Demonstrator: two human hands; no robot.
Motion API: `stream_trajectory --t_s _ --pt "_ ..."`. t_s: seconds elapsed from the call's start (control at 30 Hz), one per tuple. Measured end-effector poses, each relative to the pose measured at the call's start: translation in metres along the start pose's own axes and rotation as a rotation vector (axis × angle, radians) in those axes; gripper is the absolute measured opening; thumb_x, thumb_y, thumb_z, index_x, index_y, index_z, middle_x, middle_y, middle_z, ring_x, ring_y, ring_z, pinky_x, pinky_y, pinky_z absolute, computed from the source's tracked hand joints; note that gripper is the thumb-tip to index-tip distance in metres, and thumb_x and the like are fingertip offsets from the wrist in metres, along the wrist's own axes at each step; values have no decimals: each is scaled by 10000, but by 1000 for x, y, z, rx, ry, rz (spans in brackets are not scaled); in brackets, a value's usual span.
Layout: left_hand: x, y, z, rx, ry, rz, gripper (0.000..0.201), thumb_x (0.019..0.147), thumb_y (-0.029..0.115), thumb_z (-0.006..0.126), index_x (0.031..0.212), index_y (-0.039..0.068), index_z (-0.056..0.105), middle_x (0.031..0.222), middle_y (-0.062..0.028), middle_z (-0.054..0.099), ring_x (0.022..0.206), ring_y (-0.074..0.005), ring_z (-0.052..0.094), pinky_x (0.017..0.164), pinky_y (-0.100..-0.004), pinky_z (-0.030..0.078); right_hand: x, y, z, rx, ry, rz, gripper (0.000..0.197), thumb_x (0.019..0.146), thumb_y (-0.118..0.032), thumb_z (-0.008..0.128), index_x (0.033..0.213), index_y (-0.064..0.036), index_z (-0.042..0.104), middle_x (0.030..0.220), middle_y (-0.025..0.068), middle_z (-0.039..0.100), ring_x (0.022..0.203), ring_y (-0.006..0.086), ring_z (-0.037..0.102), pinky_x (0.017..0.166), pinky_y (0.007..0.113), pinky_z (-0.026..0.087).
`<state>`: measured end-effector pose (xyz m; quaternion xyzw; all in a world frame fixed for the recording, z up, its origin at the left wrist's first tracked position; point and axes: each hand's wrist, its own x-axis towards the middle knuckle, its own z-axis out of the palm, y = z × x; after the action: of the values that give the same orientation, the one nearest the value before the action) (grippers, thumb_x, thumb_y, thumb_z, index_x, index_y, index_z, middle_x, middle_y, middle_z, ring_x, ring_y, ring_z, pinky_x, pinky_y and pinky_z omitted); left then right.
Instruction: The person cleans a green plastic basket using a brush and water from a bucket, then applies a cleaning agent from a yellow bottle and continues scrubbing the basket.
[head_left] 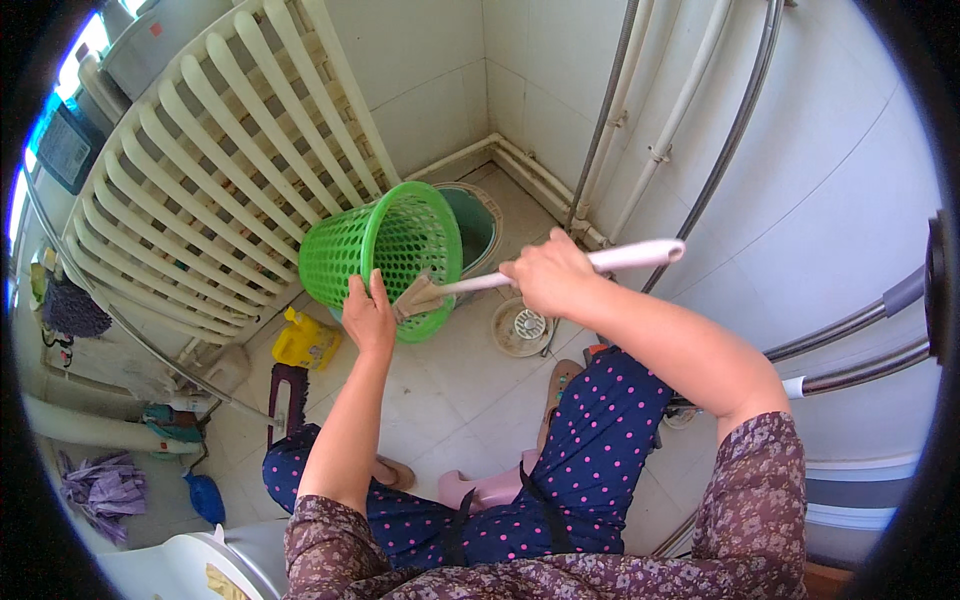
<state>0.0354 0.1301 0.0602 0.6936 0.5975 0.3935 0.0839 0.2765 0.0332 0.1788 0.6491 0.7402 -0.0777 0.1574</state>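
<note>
A green perforated plastic basket [335, 252] is tipped on its side in front of me, its mouth turned to the right. My left hand [370, 318] is closed on the basket's lower rim, with the thumb and a finger showing at the edge. In my right hand [550, 272] is a long-handled brush [636, 256] with a pale pink-white handle, gripped about midway. The brush's light head touches the inside of the rim, close to my left fingers. Behind the basket stands a teal bucket [480, 225], partly hidden.
A white radiator [200, 170] fills the left wall. On the tiled floor are a round drain [528, 323], a yellow jug [307, 342] and a dark purple-edged item [288, 400]. A pink stool [495, 488] is beneath me. Pipes [690, 90] run along the right wall.
</note>
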Motion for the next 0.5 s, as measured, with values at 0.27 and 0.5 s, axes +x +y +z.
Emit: stream_trajectory --t_s 0.27,0.5 --pt "-13 -8 -4 5 -9 6 323 919 357 504 815 57 446 631 -166 533 614 -385 525 539 -480 400 34 7 0 -164 423 26 495 806 -111 501 1294 -186 485 734 57 614 708 184 598 697 353 339" --pt "-17 -13 -3 101 85 48 338 941 354 465 819 43 421 643 -188 520 605 -401 513 533 -465 383 14 -35 72 246 -56 105 410 867 -143 422 1273 -158 477 814 94 661 777 235 659 738 443 454"
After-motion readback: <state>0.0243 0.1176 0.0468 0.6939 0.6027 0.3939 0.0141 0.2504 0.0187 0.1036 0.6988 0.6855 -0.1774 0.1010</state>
